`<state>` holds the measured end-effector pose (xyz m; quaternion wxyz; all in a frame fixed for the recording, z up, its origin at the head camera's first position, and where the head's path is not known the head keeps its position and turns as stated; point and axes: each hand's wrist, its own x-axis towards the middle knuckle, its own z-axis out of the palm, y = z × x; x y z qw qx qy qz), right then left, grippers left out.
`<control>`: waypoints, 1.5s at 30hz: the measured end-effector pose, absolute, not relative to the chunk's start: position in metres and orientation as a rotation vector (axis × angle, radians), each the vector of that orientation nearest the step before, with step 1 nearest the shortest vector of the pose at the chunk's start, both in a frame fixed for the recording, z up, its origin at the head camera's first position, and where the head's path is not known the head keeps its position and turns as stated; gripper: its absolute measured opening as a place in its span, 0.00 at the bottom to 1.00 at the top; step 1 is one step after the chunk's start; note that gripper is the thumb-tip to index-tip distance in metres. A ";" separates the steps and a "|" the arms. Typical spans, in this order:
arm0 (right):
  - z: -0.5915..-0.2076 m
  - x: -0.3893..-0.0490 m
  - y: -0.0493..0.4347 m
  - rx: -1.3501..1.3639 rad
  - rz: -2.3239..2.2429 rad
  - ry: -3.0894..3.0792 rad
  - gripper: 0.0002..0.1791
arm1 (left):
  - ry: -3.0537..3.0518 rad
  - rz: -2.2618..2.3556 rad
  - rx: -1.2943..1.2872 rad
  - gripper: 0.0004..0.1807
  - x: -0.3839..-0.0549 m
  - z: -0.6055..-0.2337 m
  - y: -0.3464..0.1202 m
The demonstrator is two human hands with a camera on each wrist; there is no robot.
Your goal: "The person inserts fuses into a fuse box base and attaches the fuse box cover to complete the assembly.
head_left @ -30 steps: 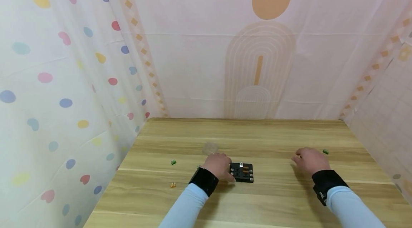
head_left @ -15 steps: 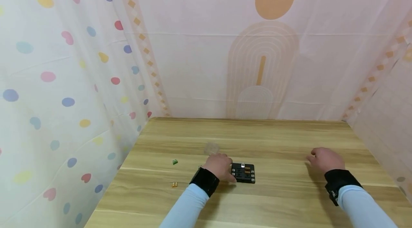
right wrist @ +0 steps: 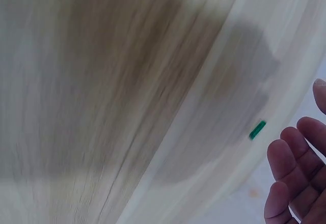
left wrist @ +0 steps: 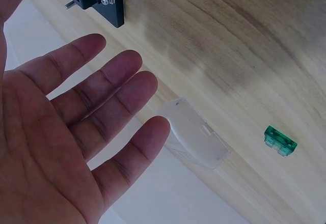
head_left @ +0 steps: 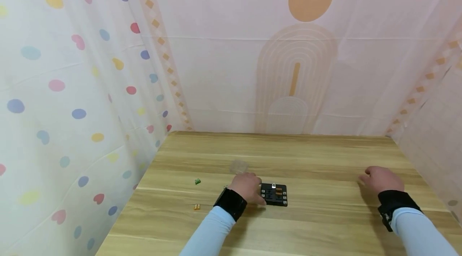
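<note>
My left hand [head_left: 246, 187] is beside the black fuse block [head_left: 275, 197], its thumb at the block's near left edge. In the left wrist view its fingers [left wrist: 114, 79] are extended and spread, and the block's screw terminals [left wrist: 107, 0] show above them. Orange pieces [head_left: 279, 192] sit in the block. A clear plastic cover [left wrist: 198, 135] lies past the fingertips, near a green blade fuse [left wrist: 280, 141]. Out to the right, my right hand [head_left: 383, 179] is low over the table with loosely bent fingers; a small green fuse [right wrist: 257, 130] lies just off its fingertips.
On the left part of the wooden table [head_left: 325, 232] lie another green fuse [head_left: 197, 181] and an orange fuse [head_left: 196, 207]. A patterned curtain [head_left: 223, 67] hangs along the table's back edge and both sides.
My right hand has moved to the right, now covering the spot in the head view where the green fuse showed. My left hand stays beside the fuse block; the head view has shifted slightly.
</note>
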<state>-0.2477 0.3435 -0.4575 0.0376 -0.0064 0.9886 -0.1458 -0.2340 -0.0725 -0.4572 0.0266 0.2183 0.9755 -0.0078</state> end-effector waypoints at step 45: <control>-0.481 -0.272 0.370 0.091 -0.423 3.036 0.18 | 2.991 -0.023 0.624 0.33 -0.229 -0.461 -0.077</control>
